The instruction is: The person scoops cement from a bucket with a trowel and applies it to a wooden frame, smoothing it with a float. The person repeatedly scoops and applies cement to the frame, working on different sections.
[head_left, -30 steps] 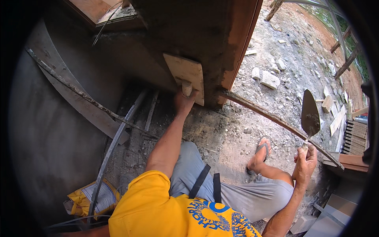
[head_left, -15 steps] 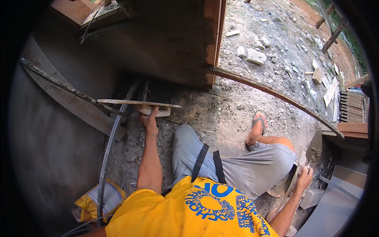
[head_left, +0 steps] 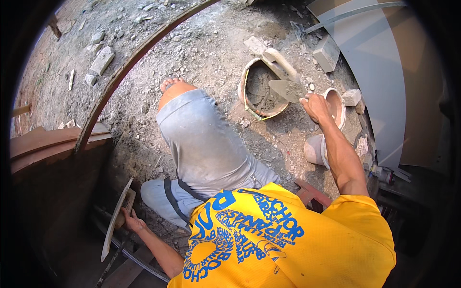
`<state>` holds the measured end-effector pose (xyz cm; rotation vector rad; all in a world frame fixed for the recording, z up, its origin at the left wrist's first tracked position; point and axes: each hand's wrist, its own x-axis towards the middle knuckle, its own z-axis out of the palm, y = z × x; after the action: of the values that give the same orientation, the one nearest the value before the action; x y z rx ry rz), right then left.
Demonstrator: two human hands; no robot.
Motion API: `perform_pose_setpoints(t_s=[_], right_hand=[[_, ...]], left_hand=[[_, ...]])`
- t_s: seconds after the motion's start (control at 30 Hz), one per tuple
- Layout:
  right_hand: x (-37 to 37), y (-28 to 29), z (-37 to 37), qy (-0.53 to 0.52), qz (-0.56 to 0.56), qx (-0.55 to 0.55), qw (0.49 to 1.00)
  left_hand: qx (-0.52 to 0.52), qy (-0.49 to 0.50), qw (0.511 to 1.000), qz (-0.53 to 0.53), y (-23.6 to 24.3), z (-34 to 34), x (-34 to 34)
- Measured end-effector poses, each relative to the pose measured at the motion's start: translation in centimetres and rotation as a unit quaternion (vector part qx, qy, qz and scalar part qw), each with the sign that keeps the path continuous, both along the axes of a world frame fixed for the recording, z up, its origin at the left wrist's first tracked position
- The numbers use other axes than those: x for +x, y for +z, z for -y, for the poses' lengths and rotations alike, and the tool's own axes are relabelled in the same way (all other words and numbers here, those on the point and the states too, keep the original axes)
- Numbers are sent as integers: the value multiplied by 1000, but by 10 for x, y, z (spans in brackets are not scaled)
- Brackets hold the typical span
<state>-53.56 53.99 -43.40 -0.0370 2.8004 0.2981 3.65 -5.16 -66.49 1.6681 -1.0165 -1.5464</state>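
My right hand point(head_left: 317, 108) is closed around the handle of a pointed trowel point(head_left: 288, 90). The trowel's blade, smeared with grey mortar, hangs over the right side of a bucket point(head_left: 241, 92). Wet grey mortar point(head_left: 263, 90) fills part of that bucket. A float with a pale handle point(head_left: 281, 63) rests across its far rim. Low on the left, my left hand point(head_left: 133, 222) grips the handle of a flat plastering float point(head_left: 116, 218), whose board stands nearly on edge. My left fingers are partly hidden behind the handle.
A small pale bucket point(head_left: 315, 150) and an open tub point(head_left: 337, 108) stand beside my right forearm. Pale blocks point(head_left: 327, 53) lie by large leaning sheets point(head_left: 372, 62). A long wooden strip point(head_left: 126, 69) arches across the left. Rubble point(head_left: 102, 60) litters the ground.
My view has swung to the right. The trowel, earlier low beside my right knee, is now over the mortar bucket. The left float has turned from level to nearly on edge.
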Motion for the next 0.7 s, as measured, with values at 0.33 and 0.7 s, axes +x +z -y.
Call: perform_pose_setpoints(t_s=[0.33, 0.7], right_hand=[[-41, -121, 77, -26, 107, -11, 994], [44, -105, 23, -42, -162, -95, 981]], left_hand=[[5, -4, 998, 66, 21, -2, -11], [7, 34, 999, 30, 16, 5, 10]])
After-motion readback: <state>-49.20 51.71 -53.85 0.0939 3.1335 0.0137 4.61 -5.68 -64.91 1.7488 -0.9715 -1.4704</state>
